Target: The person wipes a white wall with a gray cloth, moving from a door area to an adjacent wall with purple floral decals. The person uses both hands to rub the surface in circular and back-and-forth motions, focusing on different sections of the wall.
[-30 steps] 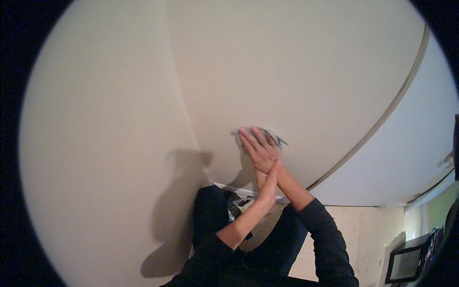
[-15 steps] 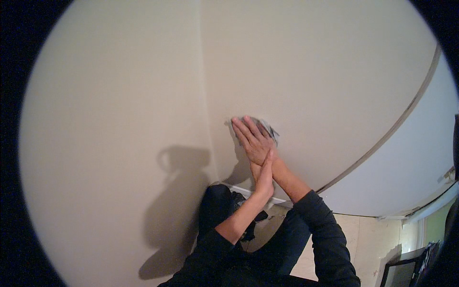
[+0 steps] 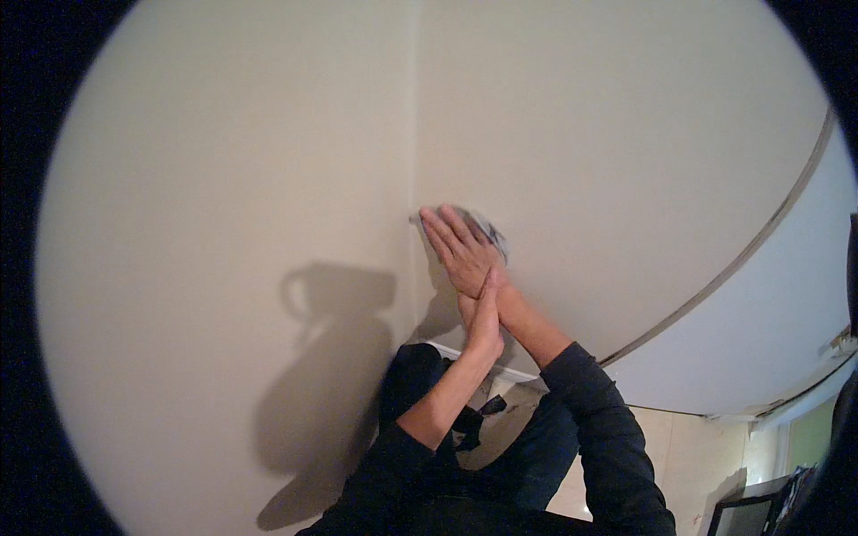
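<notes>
My right hand (image 3: 466, 257) lies against the pale wall (image 3: 608, 179), fingers stretched and slightly apart, holding a crumpled grey cloth (image 3: 493, 236) under its palm. The cloth's edge pokes out beside the fingers; the rest of it is hidden. Its fingertips are close to the corner where two walls meet. My left hand (image 3: 485, 323) is closed round my right wrist from below, its thumb side up along the wrist; some of its fingers are out of sight behind it.
My bent knees (image 3: 411, 375) flank a white baseboard (image 3: 527, 379) at the wall's foot. The left wall (image 3: 197, 205) carries my shadow. A brownish strip (image 3: 715, 284) edges the right wall. Pale floor (image 3: 666, 447) and a dark-framed object (image 3: 746, 516) show at lower right.
My right hand and the cloth have slid left along the wall, closer to the corner, with my left hand still on the wrist. The view has shifted slightly.
</notes>
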The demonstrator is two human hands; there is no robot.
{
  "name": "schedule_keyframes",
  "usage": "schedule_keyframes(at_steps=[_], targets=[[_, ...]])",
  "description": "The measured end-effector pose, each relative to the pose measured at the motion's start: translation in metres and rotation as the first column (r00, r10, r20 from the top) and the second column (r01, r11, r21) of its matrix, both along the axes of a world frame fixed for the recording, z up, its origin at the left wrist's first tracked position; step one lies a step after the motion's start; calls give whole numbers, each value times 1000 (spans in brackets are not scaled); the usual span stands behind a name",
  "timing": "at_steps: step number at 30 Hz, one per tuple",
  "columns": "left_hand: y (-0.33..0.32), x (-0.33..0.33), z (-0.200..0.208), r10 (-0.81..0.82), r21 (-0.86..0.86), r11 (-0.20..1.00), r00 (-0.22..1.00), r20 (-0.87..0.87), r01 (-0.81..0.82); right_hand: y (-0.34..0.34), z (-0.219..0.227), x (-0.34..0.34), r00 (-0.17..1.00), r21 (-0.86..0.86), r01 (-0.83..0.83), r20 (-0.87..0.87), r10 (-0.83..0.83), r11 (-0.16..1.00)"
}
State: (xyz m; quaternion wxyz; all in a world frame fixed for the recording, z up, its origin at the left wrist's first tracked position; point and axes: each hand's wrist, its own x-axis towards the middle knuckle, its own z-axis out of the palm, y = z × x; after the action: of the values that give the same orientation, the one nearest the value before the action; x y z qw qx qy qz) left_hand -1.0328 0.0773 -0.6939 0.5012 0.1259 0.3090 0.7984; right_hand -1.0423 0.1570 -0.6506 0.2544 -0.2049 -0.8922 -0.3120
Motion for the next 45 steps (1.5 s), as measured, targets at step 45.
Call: schedule_keyframes(at_steps=[45], targets=[[-50, 49, -116, -606, -456, 675, 788, 104, 579, -15, -133, 89, 924, -22, -163, 347, 160, 986]])
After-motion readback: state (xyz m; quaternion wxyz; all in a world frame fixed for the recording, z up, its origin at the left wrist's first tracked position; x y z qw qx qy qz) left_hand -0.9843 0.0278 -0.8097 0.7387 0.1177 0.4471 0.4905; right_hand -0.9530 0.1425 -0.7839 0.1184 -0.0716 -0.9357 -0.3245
